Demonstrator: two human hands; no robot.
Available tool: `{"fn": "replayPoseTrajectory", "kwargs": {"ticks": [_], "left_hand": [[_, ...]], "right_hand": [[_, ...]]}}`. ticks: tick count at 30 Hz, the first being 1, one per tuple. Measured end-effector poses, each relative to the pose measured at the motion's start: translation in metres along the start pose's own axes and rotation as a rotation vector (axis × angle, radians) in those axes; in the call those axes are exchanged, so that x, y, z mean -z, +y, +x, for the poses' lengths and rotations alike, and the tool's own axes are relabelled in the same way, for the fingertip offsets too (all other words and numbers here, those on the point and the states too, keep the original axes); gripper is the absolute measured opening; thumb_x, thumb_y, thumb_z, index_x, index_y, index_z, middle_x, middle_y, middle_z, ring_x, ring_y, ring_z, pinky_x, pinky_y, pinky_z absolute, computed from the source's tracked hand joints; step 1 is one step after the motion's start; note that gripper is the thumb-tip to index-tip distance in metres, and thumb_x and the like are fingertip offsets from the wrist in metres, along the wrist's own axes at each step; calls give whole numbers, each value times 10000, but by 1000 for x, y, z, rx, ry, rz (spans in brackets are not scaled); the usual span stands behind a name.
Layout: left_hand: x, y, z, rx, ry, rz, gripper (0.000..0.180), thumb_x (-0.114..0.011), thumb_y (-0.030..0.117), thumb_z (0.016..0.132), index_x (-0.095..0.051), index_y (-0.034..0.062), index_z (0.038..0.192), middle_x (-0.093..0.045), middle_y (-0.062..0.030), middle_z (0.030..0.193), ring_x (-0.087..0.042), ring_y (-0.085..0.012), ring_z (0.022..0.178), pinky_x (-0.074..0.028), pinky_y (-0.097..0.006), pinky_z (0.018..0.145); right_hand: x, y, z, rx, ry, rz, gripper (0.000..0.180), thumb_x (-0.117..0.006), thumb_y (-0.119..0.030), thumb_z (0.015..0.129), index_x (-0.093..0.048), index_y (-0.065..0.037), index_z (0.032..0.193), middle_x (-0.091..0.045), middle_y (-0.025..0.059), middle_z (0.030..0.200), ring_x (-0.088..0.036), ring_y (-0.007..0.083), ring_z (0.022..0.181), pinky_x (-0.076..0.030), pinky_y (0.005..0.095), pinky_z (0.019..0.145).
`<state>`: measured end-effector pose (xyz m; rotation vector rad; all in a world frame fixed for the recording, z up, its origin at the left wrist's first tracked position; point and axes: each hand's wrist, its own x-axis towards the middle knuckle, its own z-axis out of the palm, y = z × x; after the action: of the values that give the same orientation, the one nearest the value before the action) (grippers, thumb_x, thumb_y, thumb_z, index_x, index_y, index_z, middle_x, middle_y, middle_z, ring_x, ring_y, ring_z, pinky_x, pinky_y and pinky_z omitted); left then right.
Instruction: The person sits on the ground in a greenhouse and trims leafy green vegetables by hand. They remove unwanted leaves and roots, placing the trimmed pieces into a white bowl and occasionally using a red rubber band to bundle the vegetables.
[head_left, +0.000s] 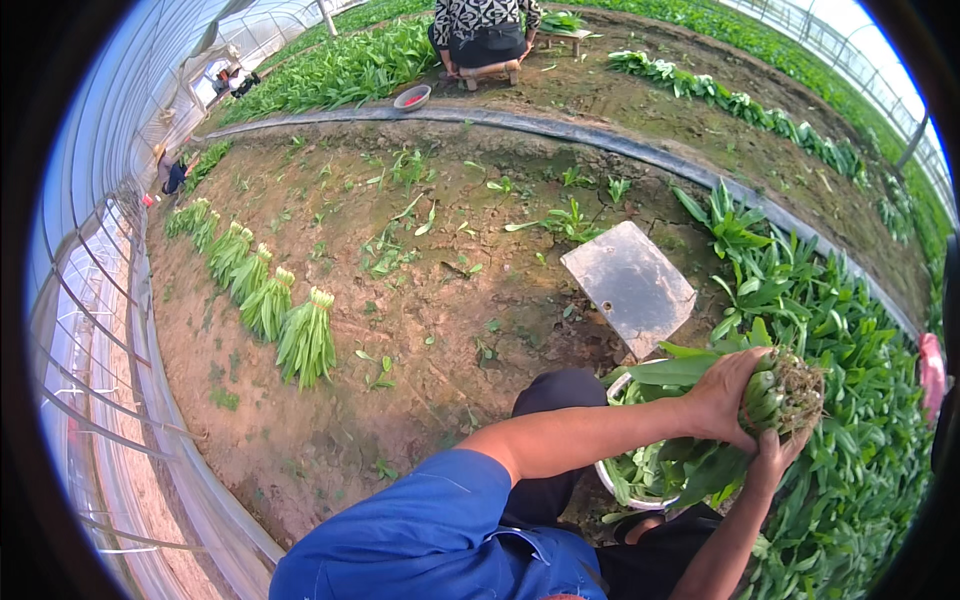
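Note:
A bunch of leafy greens (pixel 762 400) with soil-caked roots is held out to my right, its long leaves hanging left and down. My left hand (pixel 722 395) wraps round the bunch from above, just below the root end. Underneath, my right hand (pixel 778 455) grips it by the roots, the thumb showing at the stem bases; some of its fingers are hidden behind the bunch. Right below sits a white tub (pixel 610 482) full of loose leaves, partly covered by my left forearm and the hanging leaves.
A flat grey square board (pixel 630 285) stands beyond the tub. Dense growing greens (pixel 855 490) fill the right. Tied bundles (pixel 306 340) lie in a row on the soil at left. A grey hose-like strip (pixel 560 128) crosses the far side, near a seated person (pixel 485 30) and a bowl (pixel 412 98).

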<state>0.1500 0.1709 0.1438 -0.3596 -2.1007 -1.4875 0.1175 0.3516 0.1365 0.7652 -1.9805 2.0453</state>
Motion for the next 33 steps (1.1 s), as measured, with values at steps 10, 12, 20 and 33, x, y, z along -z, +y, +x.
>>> {"fn": "replayPoseTrajectory", "kwargs": {"ticks": [10, 12, 20, 33], "left_hand": [[55, 10, 31, -167, 240, 198, 998, -901, 272, 559, -417, 63, 1406, -538, -185, 1354, -523, -406, 1280, -377, -512, 1122], [97, 13, 38, -159, 330, 338, 1013, -913, 218, 526, -431, 70, 1405, -535, -185, 1350, -514, -405, 1286, -380, -507, 1121], [283, 9, -68, 3, 495, 1010, 940, -911, 227, 523, -472, 83, 1341, -581, -159, 1258, -563, -393, 1180, -428, -499, 1048], [431, -60, -423, 1784, 31, 1203, 925, -925, 396, 581, -467, 65, 1313, -635, -115, 1273, -591, -307, 1222, -422, -502, 1060]], "right_hand": [[-14, -3, 19, 124, -61, -291, 1043, -622, -653, 907, -229, 34, 1586, -380, 230, 1572, -427, 339, 1422, -306, 465, 1187], [-21, 0, 21, 96, -122, -383, 959, -641, -570, 942, -260, 40, 1576, -423, 228, 1547, -442, 330, 1411, -302, 460, 1186], [-11, 46, -2, -116, -341, -700, 625, -710, -120, 933, -457, -46, 1500, -656, 140, 1335, -668, 247, 1116, -502, 387, 958], [-7, 74, -38, -538, -714, -808, 518, -727, -49, 879, -568, 68, 1358, -707, 169, 1130, -697, 193, 844, -562, 337, 755]]}}
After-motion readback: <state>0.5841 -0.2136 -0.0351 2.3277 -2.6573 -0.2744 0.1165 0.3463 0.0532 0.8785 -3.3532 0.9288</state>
